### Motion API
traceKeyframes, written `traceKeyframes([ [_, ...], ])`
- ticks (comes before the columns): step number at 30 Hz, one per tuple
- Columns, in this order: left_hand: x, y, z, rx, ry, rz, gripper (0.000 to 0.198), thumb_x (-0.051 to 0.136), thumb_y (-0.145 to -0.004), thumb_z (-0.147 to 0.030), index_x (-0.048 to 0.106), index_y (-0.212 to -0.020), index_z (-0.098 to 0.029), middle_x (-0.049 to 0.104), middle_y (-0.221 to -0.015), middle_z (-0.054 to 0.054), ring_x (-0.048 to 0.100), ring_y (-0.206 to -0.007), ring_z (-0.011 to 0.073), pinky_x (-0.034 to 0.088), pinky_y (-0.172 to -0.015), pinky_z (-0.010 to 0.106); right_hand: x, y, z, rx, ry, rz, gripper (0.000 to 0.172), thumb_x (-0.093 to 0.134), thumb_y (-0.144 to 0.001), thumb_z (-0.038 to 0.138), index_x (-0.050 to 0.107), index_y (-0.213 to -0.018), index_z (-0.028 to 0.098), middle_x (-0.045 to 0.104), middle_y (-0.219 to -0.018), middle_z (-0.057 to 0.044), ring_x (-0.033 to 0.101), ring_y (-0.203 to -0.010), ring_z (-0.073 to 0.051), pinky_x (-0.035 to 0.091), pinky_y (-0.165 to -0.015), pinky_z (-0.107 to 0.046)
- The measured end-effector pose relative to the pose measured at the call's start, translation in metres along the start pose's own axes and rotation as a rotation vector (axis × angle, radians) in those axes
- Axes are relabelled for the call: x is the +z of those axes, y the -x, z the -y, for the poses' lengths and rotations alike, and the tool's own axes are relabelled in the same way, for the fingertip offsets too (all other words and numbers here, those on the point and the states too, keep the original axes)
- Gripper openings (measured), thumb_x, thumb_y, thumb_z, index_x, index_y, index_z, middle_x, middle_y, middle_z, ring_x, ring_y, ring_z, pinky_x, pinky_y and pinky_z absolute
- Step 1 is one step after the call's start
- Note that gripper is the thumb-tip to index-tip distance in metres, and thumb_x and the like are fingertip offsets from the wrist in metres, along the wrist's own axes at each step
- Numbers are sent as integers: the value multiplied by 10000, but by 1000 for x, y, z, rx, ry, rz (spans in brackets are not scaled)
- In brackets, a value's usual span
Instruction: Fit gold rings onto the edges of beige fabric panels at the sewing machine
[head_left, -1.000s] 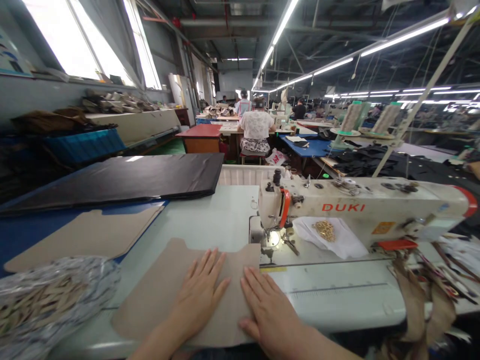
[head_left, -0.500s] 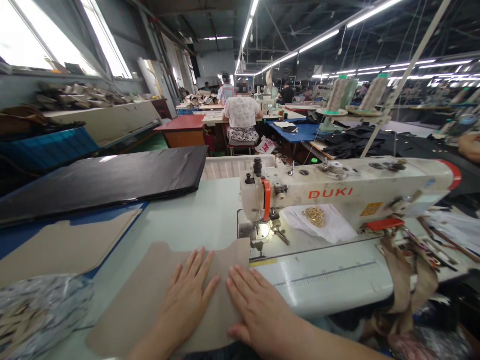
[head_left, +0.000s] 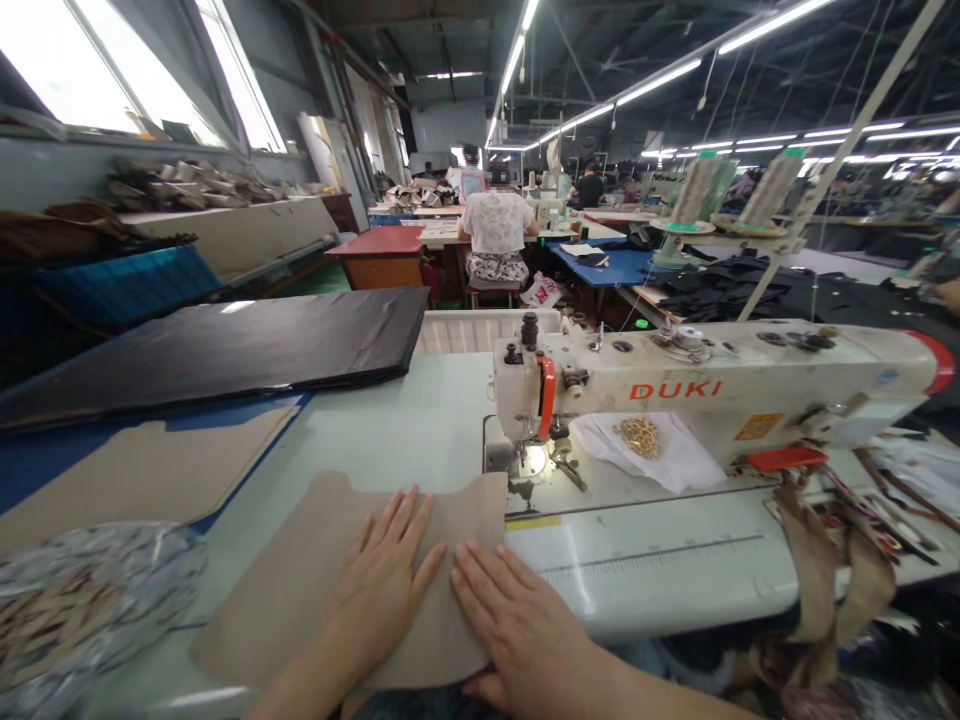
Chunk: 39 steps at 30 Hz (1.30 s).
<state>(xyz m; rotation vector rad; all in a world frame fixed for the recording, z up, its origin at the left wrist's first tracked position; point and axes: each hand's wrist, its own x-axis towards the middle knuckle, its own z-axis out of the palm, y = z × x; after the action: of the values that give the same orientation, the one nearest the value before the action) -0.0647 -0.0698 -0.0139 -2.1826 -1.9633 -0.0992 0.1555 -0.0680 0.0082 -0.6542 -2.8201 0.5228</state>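
A beige shaped panel [head_left: 277, 570] lies on the pale green table, its upper right corner near the needle area of the white sewing machine [head_left: 675, 390]. My left hand [head_left: 386, 590] rests flat on the panel's middle, fingers spread. On the panel's right part lies my right hand [head_left: 517, 620], its fingers stretched out and its thumb low near the front edge. Neither hand grips anything. The machine's lamp lights the needle plate [head_left: 534, 460], just beyond the panel.
More beige panels [head_left: 150, 470] lie on blue material at the left, with a black flat stack [head_left: 225, 350] behind. Gold-coloured small parts [head_left: 637, 437] sit on a white cloth. A plastic bag [head_left: 90, 600] is at the lower left. A seated person [head_left: 496, 235] is farther ahead.
The view has shifted slightly, so most things appear farther right. My right thumb has moved down toward the panel's front edge. Both hands remain on the panel.
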Motion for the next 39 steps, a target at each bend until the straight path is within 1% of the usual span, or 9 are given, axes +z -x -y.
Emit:
traceKeyframes([
  [7,-5,-1,-8,-59,38,25,532,341,-901,-413,441,-1351,-147,406,-1421,138,365,-1314,312,352,-1027,532,6,-2,-6,-26,54,2,571,358,-950,312,231,-1437,44,153,-1516,-128,74,-1409,-209,78,-1166,-357],
  [12,-14,3,-19,-138,146,67,522,403,-897,-381,409,-1367,-155,386,-1437,143,327,-1336,301,328,-1054,524,27,3,-21,-62,146,-53,672,499,-875,332,236,-1447,96,223,-1490,-132,238,-1373,-263,255,-1122,-398],
  [15,-24,14,-14,-157,231,13,502,436,-891,-340,405,-1366,-180,373,-1450,125,339,-1333,273,351,-1054,493,45,7,-43,-138,216,-155,845,586,-800,316,109,-1470,121,282,-1461,-145,360,-1311,-310,403,-1021,-417],
  [19,-56,45,25,-208,294,-185,373,391,-902,-297,555,-1226,-208,509,-1356,79,466,-1242,203,398,-1041,387,53,13,-73,-181,247,-192,794,474,-851,162,-22,-1465,242,345,-1444,-54,434,-1271,-233,459,-962,-337],
  [23,-104,83,97,-499,288,-372,399,347,-889,-423,670,-965,-203,697,-1027,61,627,-982,203,483,-919,323,43,22,-81,-131,248,-214,846,539,-852,396,-21,-1463,222,325,-1453,-83,436,-1265,-284,445,-979,-381],
  [25,-123,98,133,-721,241,-373,412,357,-864,-453,663,-942,-188,706,-966,46,642,-915,210,499,-850,318,39,23,-80,-137,280,-248,872,549,-841,445,-18,-1461,208,368,-1427,-103,474,-1233,-291,463,-954,-388],
  [27,-132,108,160,-865,197,-269,412,379,-841,-440,645,-971,-153,706,-930,28,648,-864,209,500,-810,321,40,23,-79,-139,313,-277,859,539,-848,452,-9,-1459,199,401,-1406,-110,500,-1208,-288,479,-929,-387],
  [33,-121,108,178,-748,194,12,385,399,-818,-433,656,-881,-153,722,-869,36,656,-859,197,479,-808,264,45,21,-75,-117,288,-293,778,540,-856,421,89,-1454,211,359,-1431,-80,469,-1238,-277,454,-973,-386],
  [39,-106,104,190,-700,100,-83,481,260,-832,-459,638,-731,-180,689,-634,-28,656,-685,201,486,-671,289,13,20,-42,134,121,-53,643,507,-866,428,307,-1419,168,267,-1468,-88,331,-1331,-281,361,-1060,-429],
])
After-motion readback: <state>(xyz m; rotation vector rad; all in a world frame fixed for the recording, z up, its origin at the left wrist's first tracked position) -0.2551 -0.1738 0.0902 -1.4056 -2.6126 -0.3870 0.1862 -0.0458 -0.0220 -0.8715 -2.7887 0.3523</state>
